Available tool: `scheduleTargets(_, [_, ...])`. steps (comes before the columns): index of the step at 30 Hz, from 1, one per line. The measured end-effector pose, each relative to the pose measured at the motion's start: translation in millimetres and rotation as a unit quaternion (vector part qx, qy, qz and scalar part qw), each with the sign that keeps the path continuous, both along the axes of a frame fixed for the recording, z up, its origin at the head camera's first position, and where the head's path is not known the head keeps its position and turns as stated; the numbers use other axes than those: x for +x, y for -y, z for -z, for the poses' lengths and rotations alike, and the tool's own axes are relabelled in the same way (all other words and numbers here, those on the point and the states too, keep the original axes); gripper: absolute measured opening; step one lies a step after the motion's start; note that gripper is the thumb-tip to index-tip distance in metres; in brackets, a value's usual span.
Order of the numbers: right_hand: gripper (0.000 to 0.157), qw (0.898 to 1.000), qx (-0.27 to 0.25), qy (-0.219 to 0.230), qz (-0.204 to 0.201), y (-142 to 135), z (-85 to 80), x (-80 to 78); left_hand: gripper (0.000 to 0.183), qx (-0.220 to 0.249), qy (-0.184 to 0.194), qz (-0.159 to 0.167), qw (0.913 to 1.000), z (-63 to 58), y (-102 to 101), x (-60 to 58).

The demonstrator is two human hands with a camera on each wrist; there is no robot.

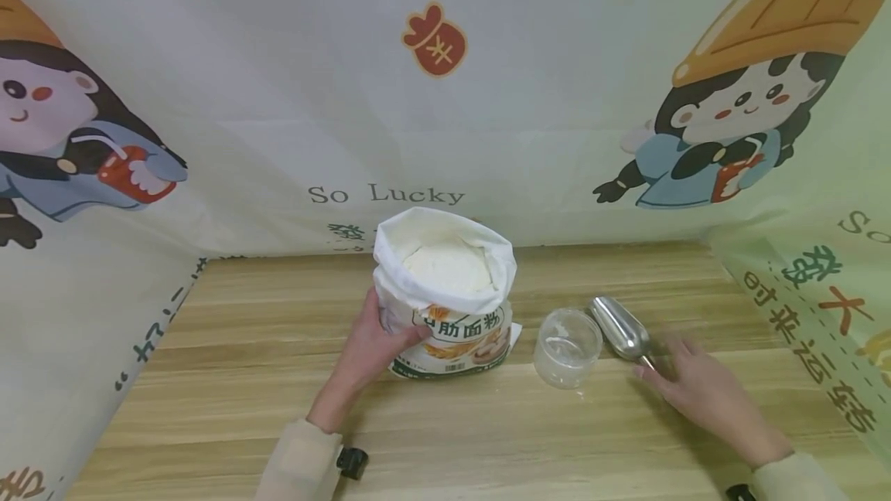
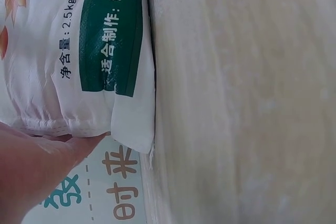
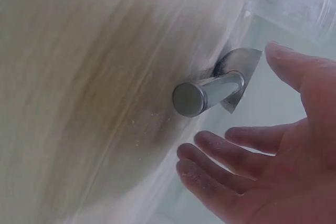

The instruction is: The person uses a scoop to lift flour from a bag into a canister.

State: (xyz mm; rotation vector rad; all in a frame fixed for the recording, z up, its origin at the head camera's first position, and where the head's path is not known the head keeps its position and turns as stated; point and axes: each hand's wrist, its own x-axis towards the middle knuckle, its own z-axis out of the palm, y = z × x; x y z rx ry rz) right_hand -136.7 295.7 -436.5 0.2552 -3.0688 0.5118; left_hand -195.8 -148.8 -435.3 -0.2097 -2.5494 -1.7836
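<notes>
A white paper flour bag stands upright with its top rolled outward, and pale flour shows inside. My left hand holds the bag's left side, thumb across the front and fingers mostly hidden behind. In the left wrist view that hand lies against the bag's side. On the table at right lies a metal scoop, its handle toward me. My right hand is beside the handle; in the right wrist view its fingers are spread and relaxed, apart from the scoop handle.
A clear, round plastic container stands between the bag and the scoop. White specks lie on the wood-grain table. Printed cloth walls enclose the table at the back and both sides.
</notes>
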Motion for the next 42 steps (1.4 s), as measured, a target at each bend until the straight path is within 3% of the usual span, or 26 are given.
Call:
scheduleTargets(9, [0.077,1.000,0.025,0.008,-0.009,-1,3.4,-5.1,0.094,-0.004,0.009,0.002,0.9999,-12.3,-3,5.4])
scheduleTargets(12, [0.066,0.999,0.037,0.010,-0.011,-2,5.2,-6.7,0.093,-0.004,0.013,0.001,0.9999,-15.8,-5,6.8])
scheduleTargets(18, [0.038,0.998,0.058,-0.001,-0.021,0,7.3,-7.8,0.093,0.001,0.008,-0.004,1.0000,-4.2,-3,1.9])
scheduleTargets(24, [0.033,0.998,0.054,-0.009,-0.033,-1,9.1,-10.1,0.094,0.003,-0.008,-0.004,1.0000,3.6,-1,-0.4])
scheduleTargets(34, [0.025,0.998,0.037,-0.010,-0.052,-3,11.3,-12.8,0.096,0.005,-0.023,0.007,0.9997,3.3,-1,0.5])
scheduleTargets(42, [0.016,0.998,0.010,0.019,-0.060,-8,13.3,-11.0,0.097,-0.002,-0.015,0.006,0.9999,2.0,-1,1.8])
